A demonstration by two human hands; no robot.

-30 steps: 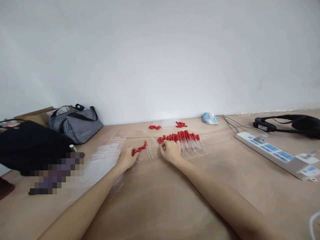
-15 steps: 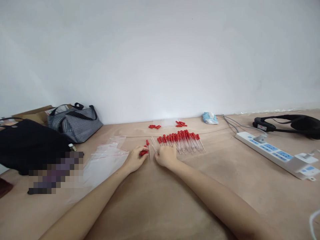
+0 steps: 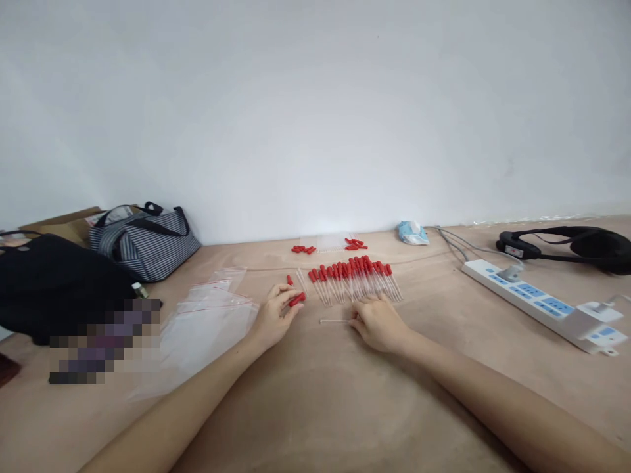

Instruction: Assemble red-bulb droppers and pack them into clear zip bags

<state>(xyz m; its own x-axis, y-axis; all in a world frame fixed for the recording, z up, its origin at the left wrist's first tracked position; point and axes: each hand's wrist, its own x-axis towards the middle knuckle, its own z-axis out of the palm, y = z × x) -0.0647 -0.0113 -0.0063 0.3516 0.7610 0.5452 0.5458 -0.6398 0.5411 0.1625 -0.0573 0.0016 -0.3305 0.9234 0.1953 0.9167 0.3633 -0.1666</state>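
Note:
My left hand [image 3: 275,315] pinches a red rubber dropper bulb [image 3: 297,299] between thumb and fingers, its end pointing right. Closed around a thin clear glass dropper tube [image 3: 335,321], my right hand [image 3: 382,323] keeps the tube level, its free end facing the bulb across a small gap. Behind the hands lies a row of droppers [image 3: 352,272] with red bulbs on clear tubes. Two loose tubes [image 3: 302,280] rest left of that row, and another red bulb [image 3: 290,280] sits just beyond my left fingers.
Clear zip bags [image 3: 207,328] lie left of my left forearm. Small groups of red bulbs [image 3: 303,249] sit near the wall. To the right are a power strip [image 3: 532,299], a black headset [image 3: 566,246] and a blue tissue pack [image 3: 413,232]. A striped bag [image 3: 148,243] stands at the left.
My right hand has moved right and towards me, away from the loose tubes, and now holds a tube level. My left hand has turned the red bulb out to the right.

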